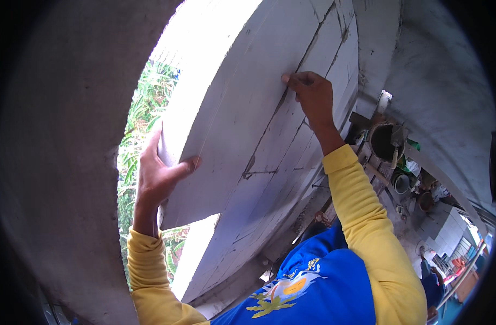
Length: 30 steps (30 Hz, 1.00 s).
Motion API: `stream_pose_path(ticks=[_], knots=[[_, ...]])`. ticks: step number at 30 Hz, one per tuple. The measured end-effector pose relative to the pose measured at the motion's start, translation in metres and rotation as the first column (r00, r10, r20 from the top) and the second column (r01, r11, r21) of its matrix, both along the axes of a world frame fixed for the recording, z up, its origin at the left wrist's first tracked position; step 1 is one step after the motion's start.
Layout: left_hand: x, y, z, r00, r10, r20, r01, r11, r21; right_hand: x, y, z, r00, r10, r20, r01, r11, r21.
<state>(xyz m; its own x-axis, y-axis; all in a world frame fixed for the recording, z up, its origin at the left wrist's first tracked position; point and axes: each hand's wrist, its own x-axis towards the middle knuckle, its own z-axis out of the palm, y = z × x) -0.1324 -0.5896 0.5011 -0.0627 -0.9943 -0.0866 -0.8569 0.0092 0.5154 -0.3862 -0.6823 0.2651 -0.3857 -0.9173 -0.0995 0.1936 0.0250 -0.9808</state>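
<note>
A wall of large white blocks (pixel 304 127) with grey mortar joints stands in front of me, tilted in the view. My left hand (pixel 160 172) grips the outer edge of a long white block (pixel 218 116) at the wall's open side. Its thumb lies on the block's face, and the other fingers reach round the edge. Farther along, beside a mortar joint, my right hand (pixel 314 96) is closed, thumb and forefinger pinched together against the wall face. Whatever is between those fingertips is too small or hidden to make out. A thin pale line runs faintly down the block's face.
Left of the block is a bright opening with green plants (pixel 150 100), bordered by a grey wall (pixel 64 141). On the right lie a dark bucket (pixel 382 142), a smaller bucket (pixel 401 183) and clutter on the floor. Another person (pixel 433 287) is partly visible at the lower right.
</note>
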Motion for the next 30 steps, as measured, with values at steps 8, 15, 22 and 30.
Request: stream_pose_path(ticks=[8,15,22,30], knots=[[-0.006,0.003,-0.002,0.999,-0.036,-0.014,0.035,0.995,-0.093,-0.002,0.008,0.012,0.999,0.016,0.034,-0.017,0.999,0.034],[0.019,0.002,0.009,0.995,-0.096,0.028,0.092,0.990,0.111,-0.002,0.008,0.010,0.999,0.008,0.036,-0.009,1.000,0.024],[0.025,0.006,0.021,0.978,-0.151,-0.147,0.163,0.984,0.075,-0.003,0.014,0.009,1.000,0.006,0.004,-0.006,0.999,0.032],[0.012,0.011,0.016,0.936,-0.318,0.149,0.311,0.948,0.066,-0.002,0.021,0.002,0.999,0.045,0.026,-0.045,0.999,0.023]])
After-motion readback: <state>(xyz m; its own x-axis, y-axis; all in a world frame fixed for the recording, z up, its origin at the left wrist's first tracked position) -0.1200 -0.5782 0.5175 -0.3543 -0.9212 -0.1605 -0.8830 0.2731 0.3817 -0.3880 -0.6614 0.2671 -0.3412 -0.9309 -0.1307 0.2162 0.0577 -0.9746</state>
